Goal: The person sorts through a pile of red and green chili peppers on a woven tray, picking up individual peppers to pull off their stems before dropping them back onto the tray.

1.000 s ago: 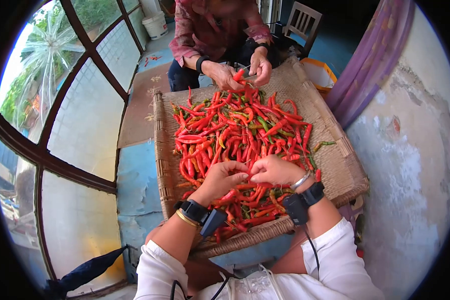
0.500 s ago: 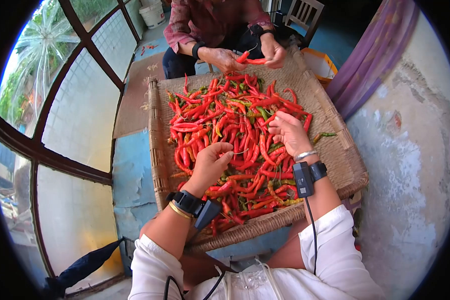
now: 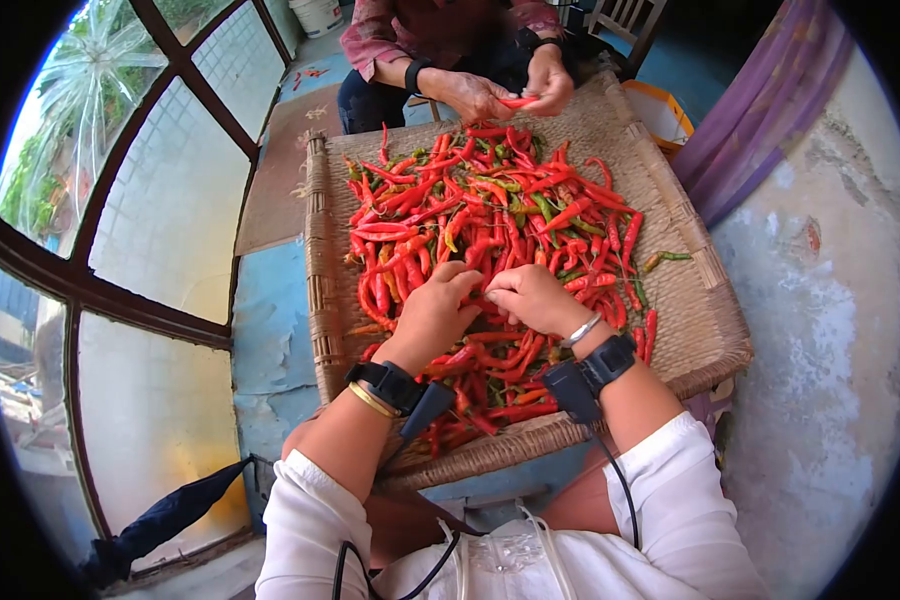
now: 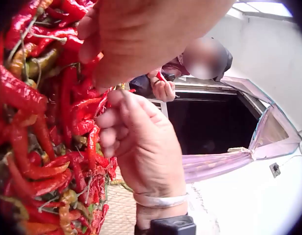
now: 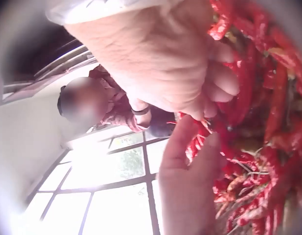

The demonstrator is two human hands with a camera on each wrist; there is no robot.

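Note:
Red chili peppers (image 3: 490,220), some of them green or orange, lie heaped on a woven mat tray (image 3: 670,290). Over the near half of the heap, my left hand (image 3: 435,315) and right hand (image 3: 540,300) almost meet at the fingertips. In the left wrist view my right hand (image 4: 146,147) has its fingers curled and its thumb pinching what looks like a red pepper. The thumb and index finger of my left hand (image 5: 187,181) are bent toward my right hand in the right wrist view; whether they hold anything is hidden.
Across the tray a person in a red patterned shirt (image 3: 375,40) holds a red pepper (image 3: 519,102) in both hands. Framed windows (image 3: 170,190) stand at left; a purple curtain (image 3: 760,110) and bare wall (image 3: 800,330) are at right. An orange-rimmed container (image 3: 660,110) stands beyond the tray.
My right hand went out to the right over the heap, then came back beside my left hand. The person opposite has brought their hands closer together around a pepper.

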